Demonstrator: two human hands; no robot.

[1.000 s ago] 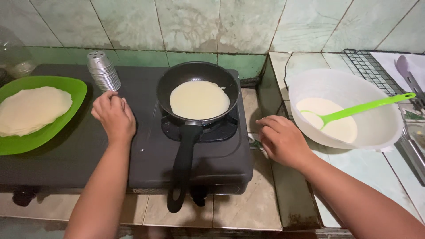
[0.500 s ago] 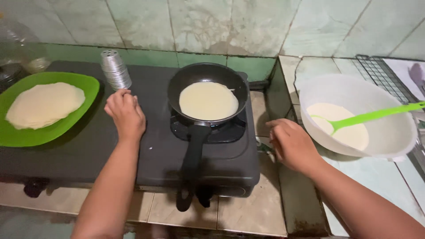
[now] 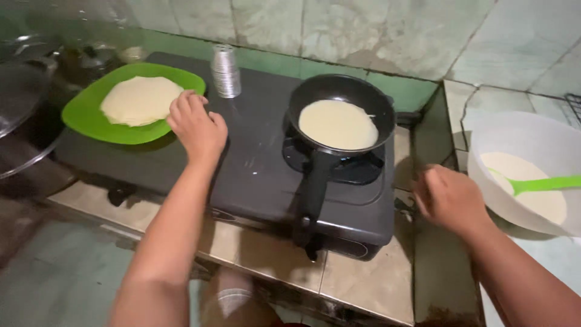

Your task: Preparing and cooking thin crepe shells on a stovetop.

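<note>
In the middle of our view sits a black frying pan [image 3: 341,115] on the right burner of the dark stove [image 3: 254,175], its handle pointing toward us. A thin round of pale batter [image 3: 338,124] covers the pan's floor; its surface looks pale and wet, so we judge this crepe to be early in its cooking, with turning and lifting out yet to come.

Our left hand [image 3: 196,127] rests on the stove top just beside the green plate [image 3: 91,118], fingers loosely curled and gripping nothing. On that plate lies a stack of finished crepes [image 3: 141,100], so part of the work is already done.

Our right hand [image 3: 451,197] hovers over the tiled counter [image 3: 363,278] between the stove and the white bowl [image 3: 514,142]. It is blurred, but it appears open and empty. The bowl holds a fair pool of batter with a green ladle [image 3: 538,183] lying in it, so we reckon several more rounds remain.

Behind the left hand stands a stack of small metal cups [image 3: 226,71], near the tiled wall [image 3: 339,30].
</note>
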